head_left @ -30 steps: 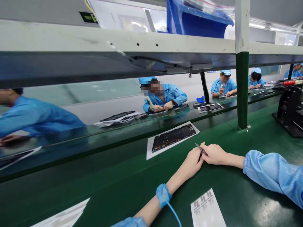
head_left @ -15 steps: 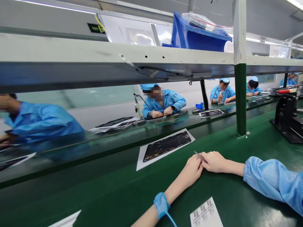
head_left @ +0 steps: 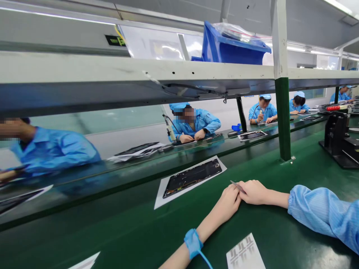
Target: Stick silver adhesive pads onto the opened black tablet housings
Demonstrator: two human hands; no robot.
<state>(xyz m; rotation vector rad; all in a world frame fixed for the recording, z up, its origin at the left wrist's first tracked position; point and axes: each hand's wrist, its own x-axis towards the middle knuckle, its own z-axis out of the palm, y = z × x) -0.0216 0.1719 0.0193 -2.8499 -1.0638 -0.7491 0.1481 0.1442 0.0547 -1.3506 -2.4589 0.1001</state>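
Hands side by side at the front of the table, and they're touching: the right hand curls narrow over the tail of a slim metal pick, its point sticking out toward the left, while the left hand lies curled against it, and whether that one grips the pick too, I can't tell. Blue anti-static wrist strap on the left wrist, cord trailing off the bottom of the view. Just beyond the hands, an opened tablet body lies dark side up on a white sheet, and neither hand is on it. No part is visibly lifted or fitted, so how much work is done or left can't be read from here. Across the line, a co-worker bends over the bench with a hand tool!
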